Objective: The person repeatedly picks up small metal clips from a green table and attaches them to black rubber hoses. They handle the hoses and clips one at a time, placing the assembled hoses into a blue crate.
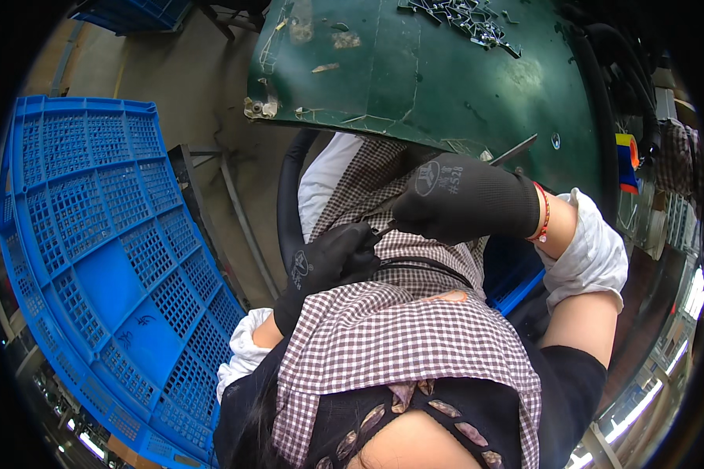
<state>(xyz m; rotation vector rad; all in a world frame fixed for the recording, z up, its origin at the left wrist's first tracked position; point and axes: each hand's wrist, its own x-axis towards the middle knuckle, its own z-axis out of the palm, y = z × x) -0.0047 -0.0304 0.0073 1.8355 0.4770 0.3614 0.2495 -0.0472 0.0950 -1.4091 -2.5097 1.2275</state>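
My left hand (338,254), in a black knit glove, is closed in front of my lap with its fingertips pinched. Close to its right, my right hand (465,199) in a matching glove is curled shut, its back turned up. A small dark sliver (385,228) shows between the two hands; its kind cannot be made out. Past the right hand's knuckles a flat, narrow metal strip (516,148) sticks out over the table's near edge. It runs roughly in line with the sliver, but the glove hides whether the hand grips it.
Ahead stands a worn green table (352,66) with a pile of small bent metal clips (473,22) at its far side. A shiny oval metal piece (555,141) lies near its right edge. At left stands a large blue plastic crate (109,273), beside a metal frame (238,211).
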